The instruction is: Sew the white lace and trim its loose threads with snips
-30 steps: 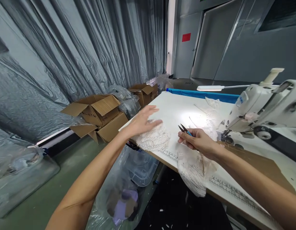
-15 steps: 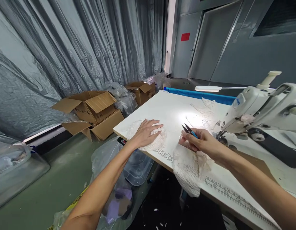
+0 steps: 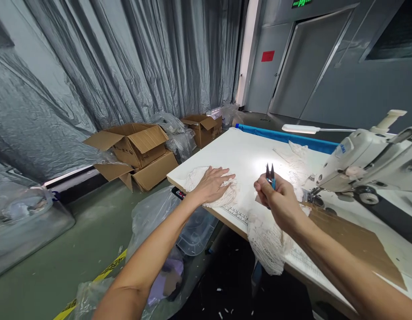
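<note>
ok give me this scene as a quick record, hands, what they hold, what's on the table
left hand: flat on lace pile at table edge
right hand: holds snips, blades up
lace piece: under right hand, hangs over table edge
table: white, ruler along front edge
sewing machine: on table, right
lamp: above table
boxes: on floor, left

- I see crinkled grey plastic sheeting [image 3: 102,66] curtaining the left wall;
- dull green floor [image 3: 69,258] below; open brown cardboard boxes [image 3: 135,151];
- grey metal door [image 3: 306,62] behind.
</note>
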The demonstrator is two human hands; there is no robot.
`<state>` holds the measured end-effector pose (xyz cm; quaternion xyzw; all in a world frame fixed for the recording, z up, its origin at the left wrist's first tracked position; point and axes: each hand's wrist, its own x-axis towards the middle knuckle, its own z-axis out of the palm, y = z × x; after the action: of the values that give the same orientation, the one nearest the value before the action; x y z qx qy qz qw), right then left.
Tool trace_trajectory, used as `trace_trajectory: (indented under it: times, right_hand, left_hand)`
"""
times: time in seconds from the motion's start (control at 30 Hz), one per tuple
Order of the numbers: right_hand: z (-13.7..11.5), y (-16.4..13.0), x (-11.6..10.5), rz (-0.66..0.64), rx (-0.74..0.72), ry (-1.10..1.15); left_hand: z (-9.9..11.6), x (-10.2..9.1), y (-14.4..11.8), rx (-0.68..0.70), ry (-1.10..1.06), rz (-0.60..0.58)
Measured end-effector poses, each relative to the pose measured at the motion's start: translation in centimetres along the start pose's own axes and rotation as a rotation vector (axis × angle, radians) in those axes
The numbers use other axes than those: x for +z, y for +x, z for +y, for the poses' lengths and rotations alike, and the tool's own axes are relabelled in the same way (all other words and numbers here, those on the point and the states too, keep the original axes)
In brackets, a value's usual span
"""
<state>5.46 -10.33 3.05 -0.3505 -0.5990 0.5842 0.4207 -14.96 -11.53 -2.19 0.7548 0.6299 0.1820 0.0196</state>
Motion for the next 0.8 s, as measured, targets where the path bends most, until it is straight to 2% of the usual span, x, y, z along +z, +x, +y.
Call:
trace_trajectory:
  times: [0.1, 0.23, 0.3, 0.37, 0.47, 0.53, 0.6, 0.67, 0.7, 0.8]
  right_hand:
    - [0.0, -1.4, -0.7, 0.012, 0.135, 0.009]
    - [0.6, -3.4, -0.9, -0.04, 0.387, 0.19]
    - [0.5, -5.4, -0.5, -0.164, 0.508, 0.253]
    - [-0.1, -8.2, -0.1, -0.321, 0.559, 0.21]
    - [-1.0, -11.5, -0.2, -0.662, 0.491, -0.064]
    - [-1.0, -11.5, -0.8, -0.751, 0.387, -0.268]
    - [-0.4, -9.5, -1.5, -0.622, 0.271, -0.452]
    - [0.2, -6.2, -2.2, -0.352, 0.093, -0.618]
    - [0.5, -4.5, -2.3, -0.264, -0.007, -0.661]
    - [1.2, 0.1, -1.8, -0.152, -0.191, -0.704]
  left_hand:
    - [0.1, 0.0, 0.0, 0.024, -0.002, -0.023]
    - [0.1, 0.0, 0.1, 0.045, 0.01, -0.051]
    - [-0.1, 0.1, 0.2, 0.017, 0.024, -0.048]
    - [-0.3, 0.2, 0.3, -0.018, 0.03, -0.033]
    - [-0.4, 0.1, 0.4, -0.03, 0.025, -0.027]
    - [-0.3, 0.0, 0.3, -0.029, 0.018, -0.026]
    - [-0.1, 0.0, 0.1, -0.033, 0.01, -0.015]
    - [0.1, 0.0, 0.0, -0.032, 0.001, 0.0]
    - [0.1, 0.0, 0.0, -0.029, -0.004, 0.007]
    - [0.0, 0.0, 0.0, -0.016, -0.022, 0.022]
